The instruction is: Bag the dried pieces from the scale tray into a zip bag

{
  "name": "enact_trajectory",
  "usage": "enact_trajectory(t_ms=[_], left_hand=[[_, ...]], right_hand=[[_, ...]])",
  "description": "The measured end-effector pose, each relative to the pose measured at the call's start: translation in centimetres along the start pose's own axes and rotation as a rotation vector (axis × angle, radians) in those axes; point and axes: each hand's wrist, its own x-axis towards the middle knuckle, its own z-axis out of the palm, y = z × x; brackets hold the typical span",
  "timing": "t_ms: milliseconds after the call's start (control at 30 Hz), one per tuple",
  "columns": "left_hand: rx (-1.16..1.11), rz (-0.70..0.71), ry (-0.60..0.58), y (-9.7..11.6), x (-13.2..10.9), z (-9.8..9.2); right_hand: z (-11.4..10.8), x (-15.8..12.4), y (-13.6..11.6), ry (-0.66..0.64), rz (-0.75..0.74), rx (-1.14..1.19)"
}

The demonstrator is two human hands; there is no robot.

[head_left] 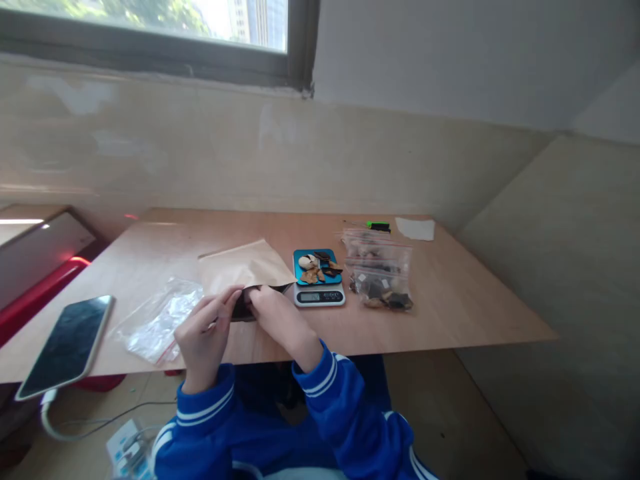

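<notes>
A brown paper bag [245,265] lies on the wooden table [450,293] in front of me. My left hand [205,333] pinches the bag's near open edge, fingers closed. My right hand [277,315] grips the same edge beside it, where the dark inside of the mouth shows. Just right of the bag stands a small scale [319,295] with a blue tray [299,264] carrying brown and dark pieces and one pale round piece.
A crumpled empty zip bag [157,320] lies left of my hands. A phone [67,345] on a cable sits at the table's left edge. Filled zip bags [380,277] lie right of the scale; a green-tipped tool [377,226] and a white paper [416,229] lie behind.
</notes>
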Motion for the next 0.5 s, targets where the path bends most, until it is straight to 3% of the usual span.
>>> enact_trajectory(t_ms=[167,500], left_hand=[[0.01,-0.016,0.006,0.2,0.1,0.0],[0.014,-0.008,0.003,0.3,0.2,-0.1]], right_hand=[[0.1,-1.5,0.4,0.1,-0.035,-0.038],[1.3,-2.3,1.7,0.254,-0.064,0.16]])
